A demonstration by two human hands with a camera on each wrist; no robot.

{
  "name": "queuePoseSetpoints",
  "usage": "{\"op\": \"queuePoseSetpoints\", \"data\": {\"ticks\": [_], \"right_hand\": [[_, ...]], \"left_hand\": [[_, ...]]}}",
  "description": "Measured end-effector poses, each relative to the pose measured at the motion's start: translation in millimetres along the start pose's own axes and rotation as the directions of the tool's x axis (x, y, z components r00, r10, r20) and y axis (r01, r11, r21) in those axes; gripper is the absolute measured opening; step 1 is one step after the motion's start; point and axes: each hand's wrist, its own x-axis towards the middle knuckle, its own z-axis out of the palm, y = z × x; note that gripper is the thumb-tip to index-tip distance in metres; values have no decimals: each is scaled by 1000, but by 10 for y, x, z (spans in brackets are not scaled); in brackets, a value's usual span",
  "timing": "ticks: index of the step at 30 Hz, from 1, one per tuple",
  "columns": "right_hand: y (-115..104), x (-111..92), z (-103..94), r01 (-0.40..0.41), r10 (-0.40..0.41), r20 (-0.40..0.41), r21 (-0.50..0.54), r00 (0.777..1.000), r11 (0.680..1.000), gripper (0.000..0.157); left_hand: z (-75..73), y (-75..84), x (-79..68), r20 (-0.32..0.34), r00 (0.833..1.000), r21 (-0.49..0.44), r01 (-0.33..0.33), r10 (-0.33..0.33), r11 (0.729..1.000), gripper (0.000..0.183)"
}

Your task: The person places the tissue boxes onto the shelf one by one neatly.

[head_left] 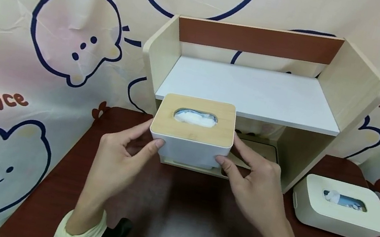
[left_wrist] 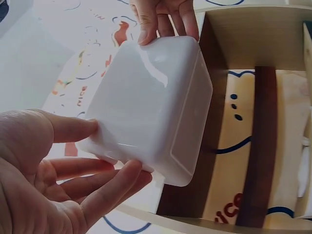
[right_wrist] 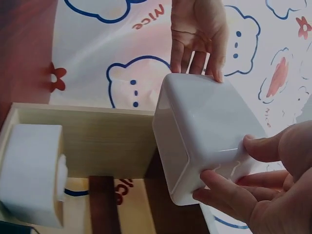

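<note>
A tissue box (head_left: 188, 152) with a white body and a light wooden lid is held in front of the shelf unit, lid facing up. White tissue shows in the lid's oval slot. My left hand (head_left: 121, 161) grips its left end, thumb on the front face. On the opposite end my right hand (head_left: 258, 185) grips it the same way. Both wrist views show the white body (left_wrist: 141, 97) between the two hands, with the lid hidden from sight. Fingers of the left hand (right_wrist: 200, 39) also appear at the far end in the right wrist view.
The pale wooden shelf unit (head_left: 357, 80) has a white upper board (head_left: 255, 92) and a brown back strip. A white box (right_wrist: 29, 170) with tissue poking out sits inside its frame. To the right, an off-white tissue box (head_left: 339, 223) stands on the dark red-brown table (head_left: 171, 225).
</note>
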Motion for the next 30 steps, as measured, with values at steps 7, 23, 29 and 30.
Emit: {"op": "queuePoseSetpoints", "data": {"ticks": [7,23,29,30], "right_hand": [[-121,128,-112,37,-37,-4,-5,999,999,63],[-232,548,-272,48,-49,-43,-23,998,999,57],[-173,801,-283,17,-18,-36,-39,999,999,55],[-157,841,-279,10,-12,-33,-43,999,999,55]], "left_hand": [[-55,119,87,-31,999,4,-40,40,999,51],[-65,332,512,-84,991,-7,-105,104,994,42],[4,330,760,-100,992,-28,-79,76,996,45],[21,322,798,-102,993,-36,-72,68,997,45]]}}
